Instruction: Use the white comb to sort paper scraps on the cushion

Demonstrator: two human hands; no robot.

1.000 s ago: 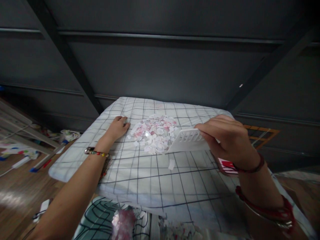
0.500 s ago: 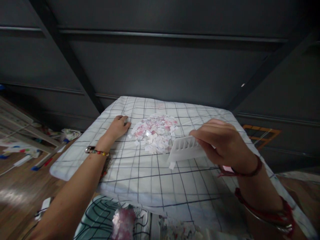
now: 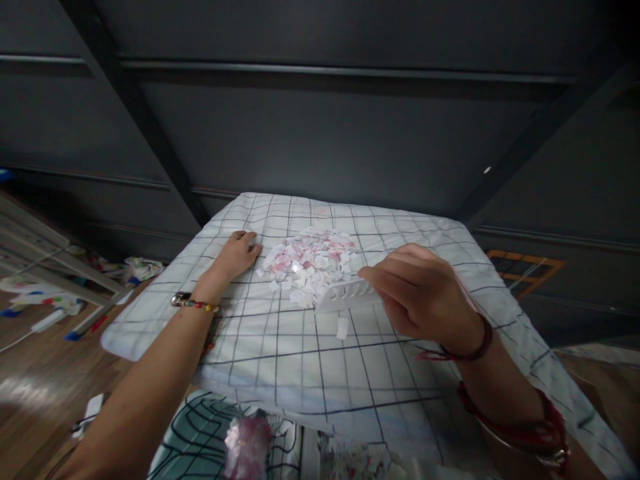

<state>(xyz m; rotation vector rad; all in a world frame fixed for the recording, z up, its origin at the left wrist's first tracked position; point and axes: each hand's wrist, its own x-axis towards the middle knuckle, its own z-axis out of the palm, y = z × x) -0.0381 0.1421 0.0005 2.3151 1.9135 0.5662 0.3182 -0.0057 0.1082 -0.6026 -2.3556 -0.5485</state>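
A heap of small white and pink paper scraps (image 3: 313,263) lies on the grid-patterned cloth (image 3: 280,353). My right hand (image 3: 420,290) pinches a thin white slotted plastic piece (image 3: 345,297) by its right part, which the fingers hide. The piece's left end is at the heap's lower right side. One loose paper scrap (image 3: 343,328) lies just below the piece. My left hand (image 3: 239,253) rests on the cloth left of the heap, thumb apart from the fingers, with nothing in it.
A dark panelled wall (image 3: 320,133) rises behind the cloth-covered surface. Below its front edge are a pink plastic-wrapped bundle (image 3: 247,447) and a container of mixed scraps (image 3: 360,460). A ladder-like frame (image 3: 60,253) stands at left, and an orange frame (image 3: 530,270) at right.
My right hand has moved left with the slotted piece, bringing it to the heap's edge. The loose scrap now lies clear of the piece. My left hand has stayed in place.
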